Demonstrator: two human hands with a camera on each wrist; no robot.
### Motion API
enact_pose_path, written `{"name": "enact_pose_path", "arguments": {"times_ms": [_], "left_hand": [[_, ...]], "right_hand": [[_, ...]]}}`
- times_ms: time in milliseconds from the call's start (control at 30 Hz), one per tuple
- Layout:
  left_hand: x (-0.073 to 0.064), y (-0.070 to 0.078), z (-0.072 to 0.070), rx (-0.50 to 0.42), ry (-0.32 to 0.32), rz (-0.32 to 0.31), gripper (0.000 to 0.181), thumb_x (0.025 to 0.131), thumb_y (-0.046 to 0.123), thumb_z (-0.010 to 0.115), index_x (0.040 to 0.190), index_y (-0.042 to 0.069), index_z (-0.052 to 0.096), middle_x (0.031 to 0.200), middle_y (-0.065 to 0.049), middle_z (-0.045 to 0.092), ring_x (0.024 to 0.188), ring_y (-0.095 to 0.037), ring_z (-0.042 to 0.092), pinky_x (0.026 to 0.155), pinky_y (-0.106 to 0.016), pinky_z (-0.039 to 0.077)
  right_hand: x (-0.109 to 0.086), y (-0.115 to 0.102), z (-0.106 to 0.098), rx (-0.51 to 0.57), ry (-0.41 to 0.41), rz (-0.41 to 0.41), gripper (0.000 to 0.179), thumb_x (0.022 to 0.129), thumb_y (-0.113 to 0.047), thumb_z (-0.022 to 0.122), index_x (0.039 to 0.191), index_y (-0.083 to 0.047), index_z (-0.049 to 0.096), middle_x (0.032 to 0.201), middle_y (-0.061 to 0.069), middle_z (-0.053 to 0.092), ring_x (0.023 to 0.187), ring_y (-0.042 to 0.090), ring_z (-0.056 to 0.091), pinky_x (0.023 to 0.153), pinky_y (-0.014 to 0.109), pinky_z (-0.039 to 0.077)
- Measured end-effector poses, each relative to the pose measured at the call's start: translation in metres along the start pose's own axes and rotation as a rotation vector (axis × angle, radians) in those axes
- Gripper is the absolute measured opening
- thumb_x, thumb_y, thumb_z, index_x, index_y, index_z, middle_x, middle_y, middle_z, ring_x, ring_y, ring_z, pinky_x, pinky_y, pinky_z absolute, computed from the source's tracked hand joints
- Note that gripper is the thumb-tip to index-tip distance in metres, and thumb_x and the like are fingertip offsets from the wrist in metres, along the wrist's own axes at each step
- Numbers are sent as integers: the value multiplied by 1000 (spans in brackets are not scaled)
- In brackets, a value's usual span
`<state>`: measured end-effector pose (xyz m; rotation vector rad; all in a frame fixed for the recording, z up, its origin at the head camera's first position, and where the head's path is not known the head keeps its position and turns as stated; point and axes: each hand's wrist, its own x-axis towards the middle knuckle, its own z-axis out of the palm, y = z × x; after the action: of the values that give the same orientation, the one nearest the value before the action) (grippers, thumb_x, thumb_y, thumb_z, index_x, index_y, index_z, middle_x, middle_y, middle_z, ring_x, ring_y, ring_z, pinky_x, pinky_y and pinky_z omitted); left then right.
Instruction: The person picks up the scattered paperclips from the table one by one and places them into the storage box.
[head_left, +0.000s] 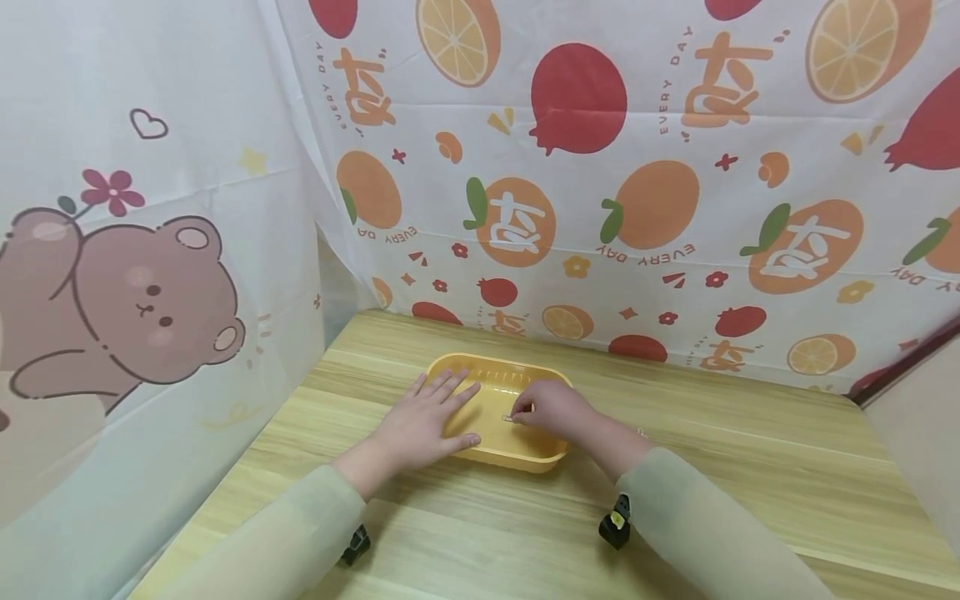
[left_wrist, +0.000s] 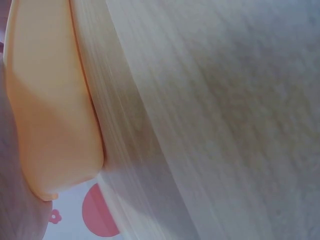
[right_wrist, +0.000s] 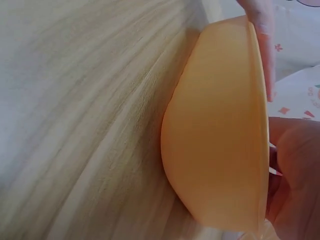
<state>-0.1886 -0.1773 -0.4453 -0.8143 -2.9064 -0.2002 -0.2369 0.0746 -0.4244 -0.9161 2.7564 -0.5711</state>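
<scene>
A yellow plastic tray (head_left: pixel 491 457) stands on the wooden table. Over its left end lies my left hand (head_left: pixel 420 425), fingers spread straight across the rim and the thumb along the near edge. My right hand (head_left: pixel 555 410) reaches in over the right side, thumb and fingertips pinching a small pale, clip-like piece (head_left: pixel 507 418) above the tray's floor. Its exact kind is too small to make out. In the right wrist view the tray's outer wall (right_wrist: pixel 215 120) hides the fingertips; the left wrist view shows the wall (left_wrist: pixel 55 100) beside the left hand.
Another small pale, wire-like piece (head_left: pixel 642 432) lies on the table (head_left: pixel 750 467) beyond the right forearm. A fruit-print cloth (head_left: pixel 577 192) hangs at the table's back edge, and a bear-print cloth (head_left: pixel 150 308) hangs along the left. Each wrist wears a small black camera (head_left: pixel 617 523).
</scene>
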Motion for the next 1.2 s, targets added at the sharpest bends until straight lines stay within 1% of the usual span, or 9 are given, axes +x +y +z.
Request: {"name": "enact_pose_path", "arguments": {"times_ms": [100, 233, 300, 400, 533, 700, 833, 1033, 1200], "left_hand": [[0, -1, 0, 7, -4, 2, 80, 93, 68, 48, 157, 24, 31, 164, -5, 21, 150, -30, 20, 119, -58, 16], [1, -1, 1, 19, -16, 2, 81, 93, 70, 45, 158, 26, 29, 165, -4, 20, 150, -29, 19, 120, -57, 14], [1, -1, 2, 13, -17, 3, 81, 93, 70, 46, 158, 25, 29, 165, -4, 19, 150, -29, 19, 120, -57, 13], [1, 0, 2, 21, -20, 5, 81, 93, 72, 43, 158, 26, 28, 165, -5, 19, 150, -29, 19, 119, -57, 14], [1, 0, 1, 20, -20, 6, 82, 93, 72, 42, 158, 24, 28, 165, -5, 19, 150, -29, 20, 119, -57, 15], [2, 0, 0, 21, -12, 5, 82, 93, 71, 43, 158, 23, 28, 164, -6, 20, 150, -30, 19, 119, -57, 15], [2, 0, 0, 35, -21, -1, 82, 93, 72, 41, 159, 24, 26, 165, -5, 19, 150, -29, 19, 120, -56, 15], [3, 0, -1, 17, -24, -13, 82, 93, 69, 47, 158, 23, 26, 165, -6, 19, 150, -29, 17, 120, -55, 12], [3, 1, 0, 10, -19, -19, 83, 92, 68, 50, 158, 23, 26, 165, -6, 19, 150, -29, 17, 120, -54, 9]], "right_hand": [[5, -2, 3, -57, -32, 20, 11, 91, -26, 74, 86, -18, 80, 79, -13, 68, 72, 5, 56, 74, 29, 52], [10, -3, 6, -98, -52, 35, 10, 90, -22, 74, 81, -18, 77, 76, -12, 65, 70, 8, 54, 73, 29, 51], [11, -3, 8, -124, -59, 37, 11, 89, -23, 74, 79, -19, 76, 74, -12, 63, 70, 9, 54, 73, 30, 50], [12, -2, 11, -163, -62, 40, 14, 89, -24, 74, 77, -19, 75, 73, -12, 62, 68, 9, 53, 72, 30, 50], [13, 0, 16, -206, -51, 53, 16, 90, -29, 74, 76, -20, 75, 73, -13, 63, 68, 8, 54, 72, 29, 51], [14, 1, 17, -211, -28, 43, 16, 91, -28, 73, 76, -21, 76, 72, -14, 63, 66, 8, 52, 69, 28, 49], [15, 1, 16, -187, -12, 43, 13, 91, -24, 72, 80, -20, 77, 74, -13, 64, 66, 9, 51, 68, 28, 48], [14, 1, 14, -149, 22, 34, 9, 92, -25, 72, 90, -19, 79, 82, -11, 70, 71, 7, 56, 73, 30, 52], [14, 1, 14, -106, 68, 35, 12, 91, -26, 72, 95, -17, 79, 83, -9, 67, 74, 9, 57, 71, 30, 51]]}}
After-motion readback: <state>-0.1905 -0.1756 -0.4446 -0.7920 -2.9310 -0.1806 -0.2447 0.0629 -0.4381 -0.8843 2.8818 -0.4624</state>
